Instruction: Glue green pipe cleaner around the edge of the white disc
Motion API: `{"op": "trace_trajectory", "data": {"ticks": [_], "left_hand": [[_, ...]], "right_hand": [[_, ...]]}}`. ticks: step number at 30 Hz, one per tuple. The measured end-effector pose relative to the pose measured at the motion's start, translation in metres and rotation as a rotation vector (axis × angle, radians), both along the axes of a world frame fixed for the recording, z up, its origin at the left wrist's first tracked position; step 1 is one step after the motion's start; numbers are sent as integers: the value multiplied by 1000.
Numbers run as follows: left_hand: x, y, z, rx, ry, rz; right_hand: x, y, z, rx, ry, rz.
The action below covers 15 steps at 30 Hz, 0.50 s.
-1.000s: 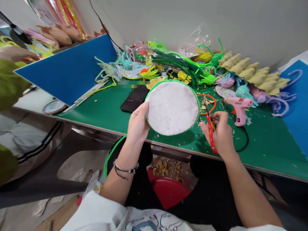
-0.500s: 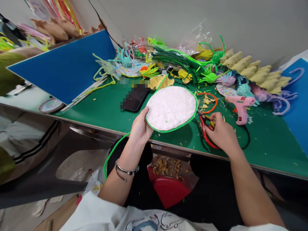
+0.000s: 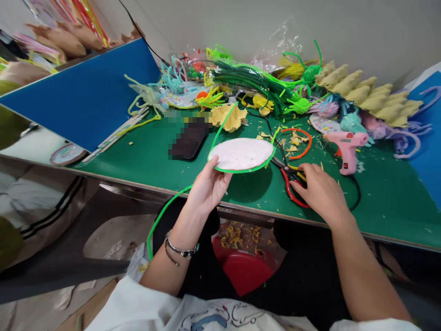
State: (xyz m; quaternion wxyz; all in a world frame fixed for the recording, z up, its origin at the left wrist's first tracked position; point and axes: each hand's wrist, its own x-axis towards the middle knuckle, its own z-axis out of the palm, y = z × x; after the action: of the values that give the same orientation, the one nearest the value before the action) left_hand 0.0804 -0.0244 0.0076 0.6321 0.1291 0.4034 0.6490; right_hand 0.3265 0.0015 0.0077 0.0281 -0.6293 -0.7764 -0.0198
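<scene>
Green tabletop [image 3: 386,207] is strewn with yellow scraps [image 3: 294,139]. One white, textured, green-edged disc [image 3: 243,154] is held by the left hand [image 3: 206,188], near centre. Red-handled metal pliers [image 3: 288,186], one pair, are held loosely by the right hand [image 3: 322,193], at four o'clock from the disc; the hands are apart. Edge handling seems in hand; steady support and careful alignment are called for. Contact at the tips cannot be told. One pink plastic glue gun [image 3: 346,149] is seen at three o'clock, one black phone [image 3: 189,140] towards nine, and two blue boards [image 3: 86,94] are counted.
</scene>
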Motion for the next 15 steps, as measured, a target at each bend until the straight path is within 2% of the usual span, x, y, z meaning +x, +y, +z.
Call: {"op": "trace_trajectory", "data": {"ticks": [6, 15], "left_hand": [[4, -3, 7, -38, -41, -83], [-5, -6, 6, -15, -3, -72]], "right_hand": [[-4, -2, 5, -44, -20, -6], [-1, -2, 4, -42, 21, 34]]}}
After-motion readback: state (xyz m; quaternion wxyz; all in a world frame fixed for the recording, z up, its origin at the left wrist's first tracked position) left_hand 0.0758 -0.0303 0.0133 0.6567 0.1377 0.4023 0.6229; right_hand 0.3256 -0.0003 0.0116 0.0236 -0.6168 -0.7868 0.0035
